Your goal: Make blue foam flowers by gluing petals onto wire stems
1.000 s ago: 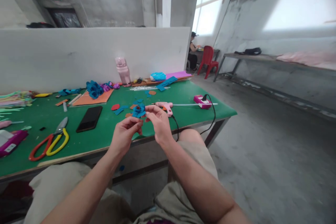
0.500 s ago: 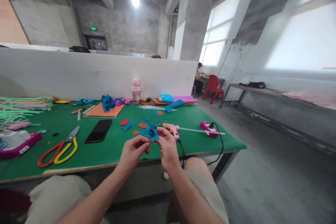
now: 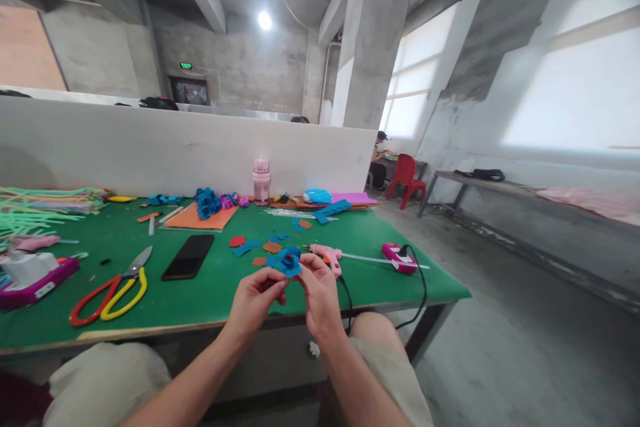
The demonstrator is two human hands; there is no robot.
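Observation:
A small blue paper flower [image 3: 289,260] with a dark centre is held above the near edge of the green table [image 3: 210,303]. My left hand [image 3: 259,297] pinches it low on its left side, fingers closed. On the flower's right, my right hand [image 3: 321,290] grips a petal edge between thumb and fingers. Just behind lie blue paper scraps [image 3: 243,250], brown pieces [image 3: 272,247] and a red piece [image 3: 237,241]. A pink glue gun [image 3: 326,255] rests right beside my right hand, with a clear glue stick out of its back.
Left are red-and-yellow scissors [image 3: 123,287], a black phone [image 3: 189,257] and a purple power strip [image 3: 40,287]. Finished blue flowers [image 3: 207,203] sit on orange sheets [image 3: 200,217]. A pink bottle [image 3: 261,181] stands by the white partition [image 3: 125,147]. Another power strip [image 3: 399,258] is at right.
The view has tilted up slightly, so the scene sits a little lower. Both hands keep hold of the flower, which has turned slightly.

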